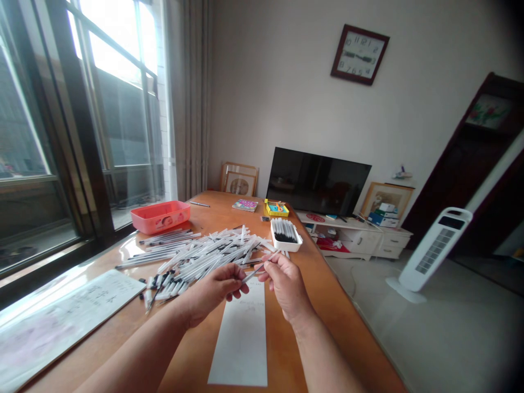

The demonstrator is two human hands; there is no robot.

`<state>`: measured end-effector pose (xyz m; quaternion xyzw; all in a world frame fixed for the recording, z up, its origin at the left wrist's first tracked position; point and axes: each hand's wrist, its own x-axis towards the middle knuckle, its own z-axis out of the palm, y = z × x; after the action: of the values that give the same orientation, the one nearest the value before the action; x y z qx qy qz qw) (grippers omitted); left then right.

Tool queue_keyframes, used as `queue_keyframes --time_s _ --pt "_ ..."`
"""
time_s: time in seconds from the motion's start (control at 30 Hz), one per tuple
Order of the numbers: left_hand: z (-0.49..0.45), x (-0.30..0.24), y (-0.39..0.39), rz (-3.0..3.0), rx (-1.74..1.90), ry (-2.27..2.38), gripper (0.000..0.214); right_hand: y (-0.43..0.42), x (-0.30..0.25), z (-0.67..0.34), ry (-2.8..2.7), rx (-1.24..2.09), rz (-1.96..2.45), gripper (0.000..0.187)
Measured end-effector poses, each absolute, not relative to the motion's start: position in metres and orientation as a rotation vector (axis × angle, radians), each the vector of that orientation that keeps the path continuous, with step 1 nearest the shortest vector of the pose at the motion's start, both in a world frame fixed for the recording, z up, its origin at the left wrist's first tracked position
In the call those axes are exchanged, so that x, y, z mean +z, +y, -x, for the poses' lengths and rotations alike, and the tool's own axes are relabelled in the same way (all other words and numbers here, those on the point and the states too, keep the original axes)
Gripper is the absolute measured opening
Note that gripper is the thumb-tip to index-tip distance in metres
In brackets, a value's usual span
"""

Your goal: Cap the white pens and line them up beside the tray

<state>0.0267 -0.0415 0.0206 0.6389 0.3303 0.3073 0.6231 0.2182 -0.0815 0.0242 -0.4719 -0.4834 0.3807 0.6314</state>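
Observation:
Between both hands, above the table, is a slim pen (254, 272) with a pale barrel, slanting up to the right. My left hand (216, 290) pinches its lower end, and the fingertips of my right hand (285, 284) close on its upper end. Whether it is whole or in two parts is too small to tell. Just beyond lies a heap of translucent white pen barrels (219, 252) with black pieces among them. Short white and black pen parts (168, 288) lie at its near left. Below the hands is a narrow sheet of white paper (241, 349) with faint writing.
A white tray (298, 246) of black-ended pens stands by the table's right edge. At the back left is a pink plastic basket (143, 221). A large printed booklet (77, 322) lies left. A small yellow box (277, 208) and a booklet (244, 205) sit at the far end.

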Motion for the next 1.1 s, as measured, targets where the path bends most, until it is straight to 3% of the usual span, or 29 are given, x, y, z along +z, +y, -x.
queue_keyframes --time_s 0.27,0.57,0.83,1.1 --pt "-0.025 0.021 -0.041 -1.367 0.752 0.723 0.012 -0.082 0.024 -0.217 -1.080 0.948 1.126 0.035" --pt "-0.011 0.035 -0.029 -1.189 0.970 0.795 0.015 -0.072 0.002 -0.214 -1.238 0.836 1.270 0.028" --pt "0.005 0.032 -0.013 -1.064 1.114 0.850 0.020 -0.071 -0.015 -0.188 -1.913 0.220 1.424 0.038" --pt "0.011 0.029 -0.005 -0.997 1.168 0.809 0.025 -0.074 -0.020 -0.167 -2.104 -0.069 1.559 0.038"
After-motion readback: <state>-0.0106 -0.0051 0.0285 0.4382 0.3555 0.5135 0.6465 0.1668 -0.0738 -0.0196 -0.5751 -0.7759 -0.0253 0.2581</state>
